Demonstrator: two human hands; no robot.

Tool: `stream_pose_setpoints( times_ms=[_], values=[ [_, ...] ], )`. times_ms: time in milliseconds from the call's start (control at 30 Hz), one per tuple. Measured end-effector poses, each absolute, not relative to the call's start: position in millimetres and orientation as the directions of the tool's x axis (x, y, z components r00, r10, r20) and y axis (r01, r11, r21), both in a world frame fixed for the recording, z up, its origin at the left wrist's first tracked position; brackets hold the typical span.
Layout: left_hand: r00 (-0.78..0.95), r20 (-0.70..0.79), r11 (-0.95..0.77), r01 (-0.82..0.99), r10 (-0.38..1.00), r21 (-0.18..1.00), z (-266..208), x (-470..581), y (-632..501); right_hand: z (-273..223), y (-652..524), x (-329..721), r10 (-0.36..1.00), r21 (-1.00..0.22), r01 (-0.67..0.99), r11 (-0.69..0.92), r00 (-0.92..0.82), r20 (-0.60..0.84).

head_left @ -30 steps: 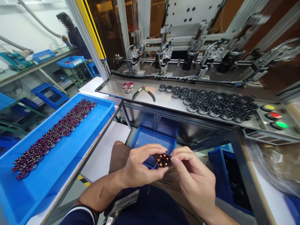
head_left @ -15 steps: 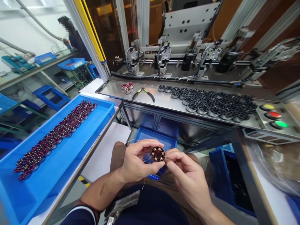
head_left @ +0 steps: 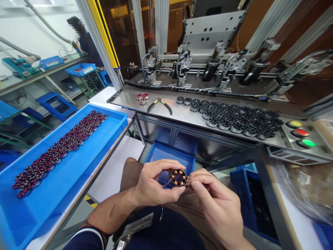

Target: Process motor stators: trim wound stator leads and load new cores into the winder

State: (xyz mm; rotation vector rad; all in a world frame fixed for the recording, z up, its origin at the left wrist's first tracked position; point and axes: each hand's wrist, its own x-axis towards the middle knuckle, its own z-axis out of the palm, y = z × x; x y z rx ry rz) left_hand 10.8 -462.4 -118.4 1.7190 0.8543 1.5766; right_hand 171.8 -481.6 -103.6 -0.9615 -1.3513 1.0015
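A round motor stator point(head_left: 178, 177) with copper windings sits in my left hand point(head_left: 153, 182), thumb below and fingers above its rim. My right hand point(head_left: 212, 194) is just to the right of it, thumb and forefinger pinched on thin copper wire point(head_left: 188, 181) that runs out of the stator. Another loose wire end point(head_left: 162, 212) hangs below my left hand. On the metal ledge ahead lie green-and-black pliers point(head_left: 159, 104), handles spread, beside a few wound stators point(head_left: 142, 100).
Many black-topped stator cores point(head_left: 223, 114) crowd the machine ledge at right, near yellow, red and green buttons point(head_left: 307, 143). A blue tray point(head_left: 104, 149) of wound stators is at left. A blue bin point(head_left: 239, 184) stands lower right. A person point(head_left: 87, 45) works at the far left bench.
My right hand has moved slightly right and down, away from the stator, with wire now visible between them. The stator has tilted a little in my left hand.
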Motion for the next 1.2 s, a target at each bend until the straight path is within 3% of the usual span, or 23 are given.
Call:
stream_pose_setpoints(
  times_ms=[200,367,533,733,833,1000,1200],
  values=[
    [0.142,0.352,-0.315,-0.226,0.925,0.922,-113.7,11.5,-465.0,-102.7,-478.8,185.5,0.847,-0.841,0.113,0.529,-0.122,0.517],
    [0.232,0.236,-0.17,-0.273,0.944,0.947,-113.7,8.4,-466.4,-96.4,-472.1,184.1,0.742,-0.731,0.136,0.669,-0.187,0.644],
    [0.185,0.313,-0.274,-0.209,0.932,0.939,-112.6,8.9,-465.2,-95.0,-477.9,177.4,0.768,-0.742,0.202,0.639,-0.102,0.633],
    [0.024,0.6,-0.601,0.016,0.799,0.799,-109.7,17.8,-463.8,-103.0,-486.9,171.1,0.734,-0.713,0.184,0.677,-0.1,0.672],
    [0.009,0.599,-0.598,-0.017,0.801,0.801,-108.0,19.1,-465.2,-107.7,-485.6,174.5,0.718,-0.701,0.156,0.696,-0.135,0.683],
    [0.163,0.254,-0.21,-0.247,0.954,0.946,-104.4,12.0,-469.5,-106.2,-470.3,192.9,0.688,-0.676,0.138,0.724,-0.214,0.693],
    [0.378,-0.043,0.161,-0.286,0.925,0.945,-102.1,8.3,-470.3,-90.0,-451.1,204.1,0.575,-0.618,0.059,0.784,-0.444,0.687]
  ],
)
